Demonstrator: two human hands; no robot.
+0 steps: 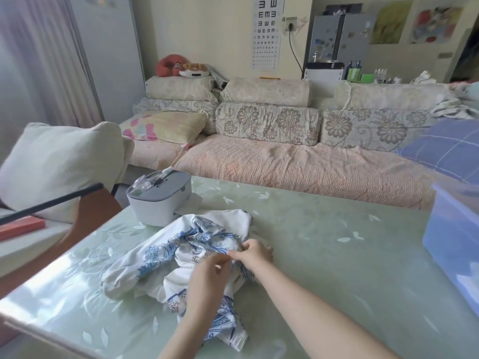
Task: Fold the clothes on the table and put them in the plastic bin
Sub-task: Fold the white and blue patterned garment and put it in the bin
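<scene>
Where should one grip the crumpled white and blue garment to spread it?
Likely by the long tube-like part of the garment lying toward the left, reached from above on that side; the middle is bunched. The left hand and right hand pinch its right part.

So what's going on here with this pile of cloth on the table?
A person is sorting out a crumpled white-and-blue garment on the table. The left grip and right grip both pinch the cloth near its middle. It is not folded yet, and the plastic bin stands apart at the right.
</scene>
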